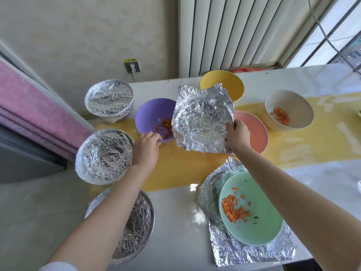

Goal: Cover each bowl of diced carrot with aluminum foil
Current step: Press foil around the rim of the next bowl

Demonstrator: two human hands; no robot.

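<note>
Purple bowl [151,116]: our left hand [146,146] grips its near rim, right hand [237,134] pinches foil sheet [202,119]; next, we centre and crimp.

A single wide-angle view from a head-worn camera looks steeply down and forward over a white table [175,208], close enough that both forearms stretch in from the bottom edge, with the wall and a window across the top.
</note>
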